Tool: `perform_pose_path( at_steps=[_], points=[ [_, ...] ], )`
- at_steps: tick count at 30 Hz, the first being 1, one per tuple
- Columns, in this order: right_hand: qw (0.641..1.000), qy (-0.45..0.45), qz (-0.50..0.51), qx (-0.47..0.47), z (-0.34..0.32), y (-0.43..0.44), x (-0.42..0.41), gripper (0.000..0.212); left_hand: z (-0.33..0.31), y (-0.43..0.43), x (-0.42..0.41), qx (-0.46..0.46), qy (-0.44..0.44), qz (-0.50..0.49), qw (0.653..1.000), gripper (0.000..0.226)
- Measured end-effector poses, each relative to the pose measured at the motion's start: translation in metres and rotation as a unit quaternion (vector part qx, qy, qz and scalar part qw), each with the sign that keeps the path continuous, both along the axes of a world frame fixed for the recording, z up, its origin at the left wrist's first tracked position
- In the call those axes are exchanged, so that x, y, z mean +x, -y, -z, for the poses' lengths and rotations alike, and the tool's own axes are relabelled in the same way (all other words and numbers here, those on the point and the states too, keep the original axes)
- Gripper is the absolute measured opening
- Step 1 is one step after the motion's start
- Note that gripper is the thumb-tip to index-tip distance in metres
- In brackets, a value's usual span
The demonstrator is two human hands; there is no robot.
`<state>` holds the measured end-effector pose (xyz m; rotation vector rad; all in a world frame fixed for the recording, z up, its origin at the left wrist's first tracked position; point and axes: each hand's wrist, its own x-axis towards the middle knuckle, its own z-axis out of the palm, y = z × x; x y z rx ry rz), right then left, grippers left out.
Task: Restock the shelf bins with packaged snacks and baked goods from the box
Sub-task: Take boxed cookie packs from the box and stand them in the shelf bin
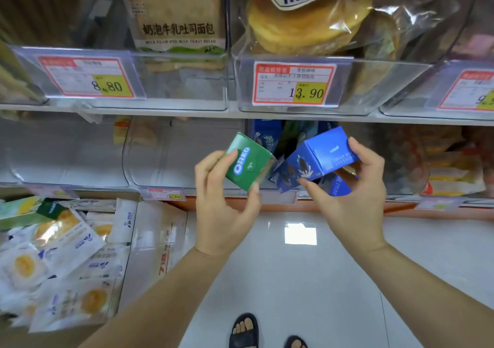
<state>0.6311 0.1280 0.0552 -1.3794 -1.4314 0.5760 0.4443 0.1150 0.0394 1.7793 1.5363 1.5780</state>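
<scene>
Head view: left hand (224, 203) grasps green Oreo box (247, 162), right hand (355, 195) grasps blue Oreo box (320, 158), both tilted, just in front of lower clear bin (379, 144) holding more blue boxes (267, 138). Below-left of that bin, cardboard box (157, 240) with wrapped baked goods (61, 240).

Below the left grip (224, 208) and the right grip (355, 195) lies a floor (334, 281) of pale, glossy tiles. A thin joint line runs down it, lower than the right grip. A bright square reflection (300, 232) of a light sits on the tiles, just below and between the two grips. Behind them, an orange base strip (280, 207) runs along the foot of the shelving. Above both grips a white shelf board (267, 113) crosses the whole view. Higher still, a red-framed price tag (294, 84) reads 13.90.
</scene>
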Motion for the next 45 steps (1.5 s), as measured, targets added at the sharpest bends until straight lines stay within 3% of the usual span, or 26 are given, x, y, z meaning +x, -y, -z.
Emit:
perform_pose_path(
  at_steps=[5, 9, 14, 17, 19, 21, 23, 25, 29, 32, 34, 36, 40, 45],
  points=[
    [0.999, 0.01, 0.023, -0.02, 0.009, -0.012, -0.019, 0.083, -0.01, -0.003, -0.011, -0.005, 0.053, -0.012, 0.999, 0.058],
    [0.998, 0.0, 0.063, -0.004, 0.013, -0.016, -0.028, 0.081, -0.001, -0.005, -0.006, -0.041, 0.01, -0.016, 0.999, 0.062],
    [0.993, -0.036, 0.11, -0.024, 0.017, -0.014, -0.031, 0.082, 0.018, -0.015, 0.004, -0.239, -0.06, 0.035, 0.969, 0.066],
    [0.994, -0.021, 0.099, -0.038, 0.018, -0.012, -0.034, 0.075, 0.027, -0.021, 0.008, -0.301, -0.117, 0.051, 0.945, 0.076],
    [0.995, 0.019, 0.075, -0.067, 0.02, -0.015, -0.032, 0.06, 0.027, -0.021, 0.006, -0.298, -0.14, 0.043, 0.943, 0.079],
    [0.987, 0.12, 0.041, -0.099, 0.027, -0.016, -0.027, 0.046, 0.026, -0.017, 0.004, -0.283, -0.172, 0.038, 0.943, 0.078],
    [0.964, 0.248, -0.001, -0.092, 0.035, -0.013, -0.019, 0.041, 0.022, -0.012, 0.004, -0.256, -0.192, 0.041, 0.946, 0.077],
    [0.946, 0.315, -0.046, -0.055, 0.039, -0.009, -0.011, 0.042, 0.02, -0.007, 0.008, -0.212, -0.218, 0.045, 0.952, 0.077],
    [0.955, 0.298, -0.002, -0.014, 0.023, 0.0, 0.017, 0.044, 0.015, -0.008, 0.026, -0.145, -0.277, 0.061, 0.948, 0.065],
    [0.954, 0.246, 0.061, -0.159, 0.016, 0.005, 0.041, 0.067, 0.009, -0.018, 0.041, -0.081, -0.325, 0.066, 0.94, 0.048],
    [0.946, 0.181, 0.041, -0.267, 0.02, 0.003, 0.051, 0.082, 0.005, -0.03, 0.052, -0.056, -0.366, 0.086, 0.925, 0.047],
    [0.942, 0.138, 0.003, -0.307, 0.022, -0.004, 0.057, 0.082, 0.003, -0.046, 0.064, -0.037, -0.416, 0.109, 0.902, 0.049],
    [0.955, 0.117, -0.011, -0.273, 0.021, -0.028, 0.067, 0.062, 0.0, -0.081, 0.083, -0.04, -0.502, 0.142, 0.852, 0.052],
    [0.974, 0.135, -0.033, -0.18, 0.022, -0.064, 0.081, 0.057, 0.004, -0.11, 0.083, -0.061, -0.525, 0.142, 0.837, 0.045]
  ],
)
